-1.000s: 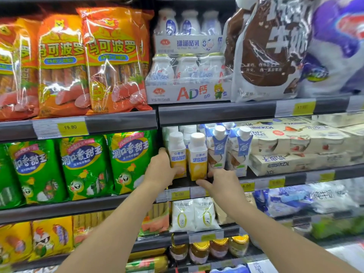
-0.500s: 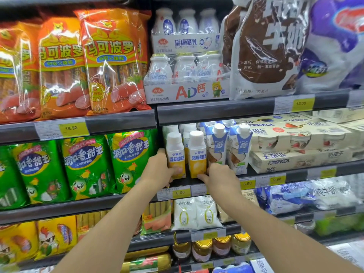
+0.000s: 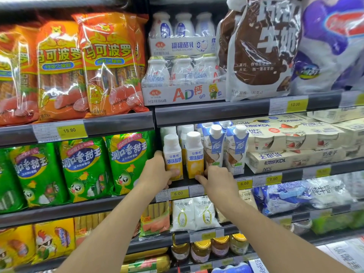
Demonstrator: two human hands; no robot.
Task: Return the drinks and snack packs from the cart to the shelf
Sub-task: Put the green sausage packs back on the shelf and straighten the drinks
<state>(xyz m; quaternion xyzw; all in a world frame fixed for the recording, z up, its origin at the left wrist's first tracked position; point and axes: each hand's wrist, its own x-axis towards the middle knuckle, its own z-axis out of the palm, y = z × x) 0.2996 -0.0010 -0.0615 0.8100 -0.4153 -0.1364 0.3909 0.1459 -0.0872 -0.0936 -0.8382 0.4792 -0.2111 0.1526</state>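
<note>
Supermarket shelving fills the view. Left hand (image 3: 157, 174) grips the left yogurt bottle (image 3: 173, 157) low; right hand (image 3: 218, 179) fingertips touch the right bottle (image 3: 195, 155), both at shelf (image 3: 285, 175) front. Likely rigid, light, tippy; hold mid-body.

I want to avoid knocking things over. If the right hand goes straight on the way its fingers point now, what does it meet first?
The right hand points up-left at the yellow yogurt bottle, fingertips apparently already at its base, so it would meet that bottle first. Depth is uncertain.
</note>
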